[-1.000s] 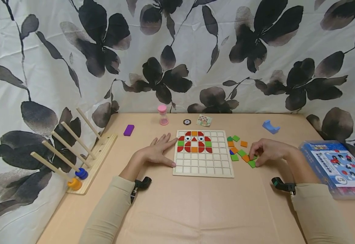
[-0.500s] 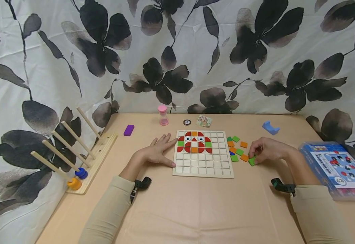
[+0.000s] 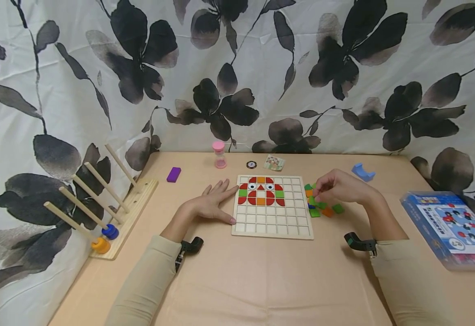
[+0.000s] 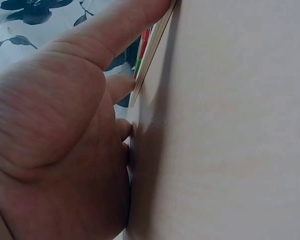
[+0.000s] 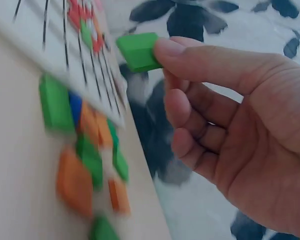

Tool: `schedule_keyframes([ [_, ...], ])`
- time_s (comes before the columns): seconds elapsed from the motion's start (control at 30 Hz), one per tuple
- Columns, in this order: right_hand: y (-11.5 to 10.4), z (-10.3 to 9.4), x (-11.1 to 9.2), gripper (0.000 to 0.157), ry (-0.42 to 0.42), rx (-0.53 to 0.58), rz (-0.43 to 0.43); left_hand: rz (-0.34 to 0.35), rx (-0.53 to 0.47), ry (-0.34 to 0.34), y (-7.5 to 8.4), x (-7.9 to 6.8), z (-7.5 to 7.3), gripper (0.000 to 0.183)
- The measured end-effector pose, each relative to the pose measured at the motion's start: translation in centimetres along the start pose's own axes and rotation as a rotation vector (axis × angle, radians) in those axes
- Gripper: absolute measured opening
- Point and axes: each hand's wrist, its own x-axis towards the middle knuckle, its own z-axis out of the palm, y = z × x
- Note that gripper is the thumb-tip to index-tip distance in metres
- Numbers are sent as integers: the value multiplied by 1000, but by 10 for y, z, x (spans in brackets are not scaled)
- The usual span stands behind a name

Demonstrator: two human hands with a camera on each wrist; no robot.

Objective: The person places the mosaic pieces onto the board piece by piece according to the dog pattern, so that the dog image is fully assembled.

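Observation:
A square white grid board (image 3: 272, 219) lies on the table, its upper left filled with red, orange and green tiles and two eye tiles. My left hand (image 3: 208, 203) rests flat at the board's left side, fingers spread, with thumb and index fingertip at the edge. Between thumb and index finger my right hand (image 3: 343, 186) pinches a green square tile (image 5: 139, 51), raised above the table in the right wrist view. Below that hand, right of the board, lie loose green, orange and blue tiles, such as an orange tile (image 5: 75, 182), partly hidden in the head view.
To the left stands a wooden peg rack (image 3: 133, 210) with blue and orange rings. Behind the board are a purple block (image 3: 174, 174), pink hourglass (image 3: 219, 155), small black disc (image 3: 251, 165) and picture card (image 3: 274, 162). A blue curved piece (image 3: 362, 172) and boxed set (image 3: 451, 228) are at right.
My right hand has picked up a green tile from the right of the loose pile and moved left and up, over the pile toward the board. My left hand stays in place.

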Motion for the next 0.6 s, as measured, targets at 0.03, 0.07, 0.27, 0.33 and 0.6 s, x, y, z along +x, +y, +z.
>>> schedule_keyframes([
  [0.03,-5,3,5,10,11,11,-14,2,-4,0,0,0,0,112],
  [0.07,-10,6,10,11,23,14,-26,4,-3,1,0,0,0,112],
  [0.27,-37,33,40,8,95,1,-110,3,20,-3,1,0,1,113],
  [0.33,-43,45,49,7,104,-9,-139,0,22,-5,1,0,1,113],
  [0.6,-50,92,73,5,123,-16,-196,3,16,-2,1,-1,0,112],
])
